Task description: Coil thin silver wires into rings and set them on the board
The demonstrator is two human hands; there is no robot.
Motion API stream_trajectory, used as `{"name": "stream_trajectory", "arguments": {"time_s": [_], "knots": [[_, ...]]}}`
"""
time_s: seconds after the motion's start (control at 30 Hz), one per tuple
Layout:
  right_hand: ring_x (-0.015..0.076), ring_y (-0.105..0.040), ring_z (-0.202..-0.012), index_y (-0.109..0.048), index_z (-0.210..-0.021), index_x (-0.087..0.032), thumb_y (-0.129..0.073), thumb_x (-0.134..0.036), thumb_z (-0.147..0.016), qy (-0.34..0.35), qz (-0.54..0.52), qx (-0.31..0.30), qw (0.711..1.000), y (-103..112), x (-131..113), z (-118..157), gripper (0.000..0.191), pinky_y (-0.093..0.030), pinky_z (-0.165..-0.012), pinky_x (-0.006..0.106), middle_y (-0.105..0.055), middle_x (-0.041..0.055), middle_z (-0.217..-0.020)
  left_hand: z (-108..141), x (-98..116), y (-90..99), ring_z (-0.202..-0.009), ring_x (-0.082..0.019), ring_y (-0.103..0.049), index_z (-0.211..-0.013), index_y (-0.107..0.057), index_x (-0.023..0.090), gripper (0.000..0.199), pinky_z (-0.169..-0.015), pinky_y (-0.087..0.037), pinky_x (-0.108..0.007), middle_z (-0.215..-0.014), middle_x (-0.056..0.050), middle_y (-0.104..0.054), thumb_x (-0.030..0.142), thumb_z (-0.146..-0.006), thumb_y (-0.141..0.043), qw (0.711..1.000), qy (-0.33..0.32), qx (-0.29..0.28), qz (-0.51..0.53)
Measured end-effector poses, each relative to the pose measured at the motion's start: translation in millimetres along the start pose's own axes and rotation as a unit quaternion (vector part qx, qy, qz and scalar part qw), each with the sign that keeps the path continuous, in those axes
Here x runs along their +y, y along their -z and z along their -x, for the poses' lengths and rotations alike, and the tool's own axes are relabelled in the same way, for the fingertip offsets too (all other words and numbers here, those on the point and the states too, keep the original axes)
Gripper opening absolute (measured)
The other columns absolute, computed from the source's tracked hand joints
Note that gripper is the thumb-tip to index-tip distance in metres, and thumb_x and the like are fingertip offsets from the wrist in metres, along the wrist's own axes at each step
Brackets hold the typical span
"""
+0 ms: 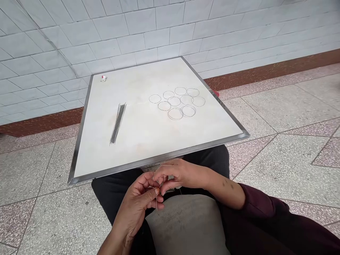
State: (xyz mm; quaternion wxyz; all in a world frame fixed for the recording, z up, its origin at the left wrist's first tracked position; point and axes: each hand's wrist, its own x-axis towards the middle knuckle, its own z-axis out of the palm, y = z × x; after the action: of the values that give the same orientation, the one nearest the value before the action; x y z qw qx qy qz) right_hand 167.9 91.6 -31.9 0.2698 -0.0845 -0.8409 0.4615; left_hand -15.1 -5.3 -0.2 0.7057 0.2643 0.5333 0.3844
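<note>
A thin metal wire (156,203) is pinched between my two hands over my lap, just below the table's near edge. My left hand (139,196) grips it between thumb and fingers, palm turned up. From the right, my right hand (183,173) closes on the same wire with its fingertips, close against the left thumb. Part of the wire is hidden by the fingers, so its full shape cannot be made out. On the table, several thin wire rings (180,101) lie flat at the right, some overlapping. A bundle of straight wires (118,124) lies at the left.
The white table (138,81) has a metal-edged rim and stands against a tiled wall (135,35). A small white and red object (103,78) sits at its far left corner. Something red (216,93) shows beyond the right edge. My legs are under the near edge.
</note>
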Motion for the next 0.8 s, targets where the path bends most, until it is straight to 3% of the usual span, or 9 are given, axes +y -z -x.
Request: {"name": "stream_trajectory", "arguments": {"time_s": [0.43, 0.63, 0.8], "knots": [[0.0113, -0.064, -0.079, -0.061, -0.109, -0.017, -0.065, -0.032, -0.093, -0.014, 0.034, -0.043, 0.998, 4.2, -9.8, -3.5, 0.022, -0.051, -0.072, 0.02, -0.067, 0.0037, -0.093, -5.2, -0.7, 3.4, -0.062, -0.012, -0.058, -0.105, -0.069, 0.02, 0.026, -0.056, -0.056, -0.027, -0.077, 0.0, -0.062, 0.027, -0.08, -0.074, 1.0, 0.012, -0.014, -0.02], [0.0115, -0.062, -0.076, -0.063, -0.098, -0.016, -0.065, -0.037, -0.093, 0.005, 0.014, -0.027, 1.0, -0.1, -5.2, -3.7, 0.022, -0.05, -0.069, 0.021, -0.066, 0.003, -0.087, -8.6, -0.5, 1.5, -0.075, -0.014, -0.06, -0.11, -0.069, 0.022, 0.035, -0.066, -0.057, -0.028, -0.09, -0.002, -0.065, 0.017, -0.076, -0.076, 0.999, 0.027, -0.02, -0.002], [0.0126, -0.065, -0.084, -0.064, -0.106, -0.018, -0.067, -0.034, -0.091, -0.006, -0.032, -0.013, 0.999, -0.4, 0.4, 0.4, 0.021, -0.053, -0.077, 0.023, -0.067, 0.0043, -0.095, -6.9, -4.0, 1.0, -0.07, -0.011, -0.058, -0.109, -0.07, 0.021, 0.034, -0.068, -0.057, -0.029, -0.088, -0.001, -0.064, 0.016, -0.076, -0.076, 0.999, 0.018, -0.003, 0.03]]}}
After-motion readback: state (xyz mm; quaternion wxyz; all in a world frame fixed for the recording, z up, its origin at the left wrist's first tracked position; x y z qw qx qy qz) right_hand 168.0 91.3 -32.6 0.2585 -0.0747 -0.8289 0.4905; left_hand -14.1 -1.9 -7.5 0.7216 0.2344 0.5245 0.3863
